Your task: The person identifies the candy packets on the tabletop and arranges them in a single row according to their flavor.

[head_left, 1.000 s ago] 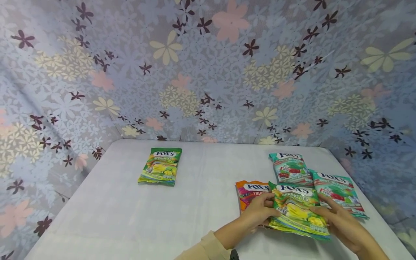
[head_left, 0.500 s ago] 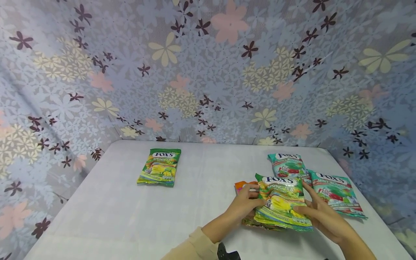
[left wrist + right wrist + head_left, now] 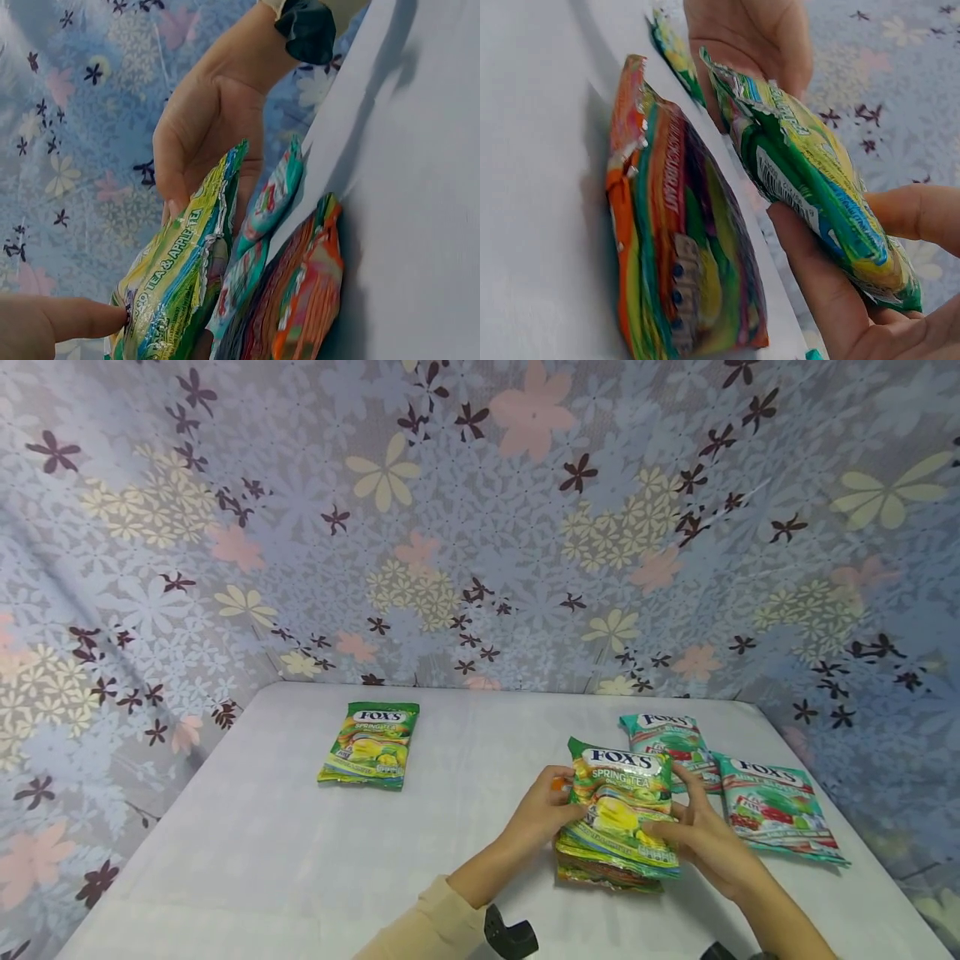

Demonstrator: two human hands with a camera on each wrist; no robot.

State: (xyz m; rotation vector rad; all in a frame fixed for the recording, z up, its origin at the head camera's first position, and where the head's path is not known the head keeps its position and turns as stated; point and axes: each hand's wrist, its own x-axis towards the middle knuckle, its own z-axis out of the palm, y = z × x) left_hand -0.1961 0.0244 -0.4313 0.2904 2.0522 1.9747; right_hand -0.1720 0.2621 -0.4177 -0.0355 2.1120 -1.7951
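Observation:
Both hands hold a green and yellow Fox's Spring Tea candy bag (image 3: 621, 806) by its sides. My left hand (image 3: 536, 817) grips its left edge, thumb on the front. The right hand (image 3: 708, 839) pinches the opposite edge, its thumb also on the front. Beneath the held bag lies an orange and purple Fox's fruit candy bag (image 3: 690, 247), mostly covered in the head view. In the right wrist view a gap shows between the two bags. The left wrist view shows the fruit bag (image 3: 311, 285) lying on the white table surface.
Two teal Fox's mint candy bags lie to the right, one at the back (image 3: 667, 739) and one nearer the right edge (image 3: 776, 810). Another Spring Tea bag (image 3: 369, 745) lies at the back left. A floral cloth (image 3: 480, 527) rises behind the white table (image 3: 300, 860).
Both hands have carried the Spring Tea bag leftward and slightly away from me, from in front of the teal bags to over the fruit candy bag. The other bags have stayed put.

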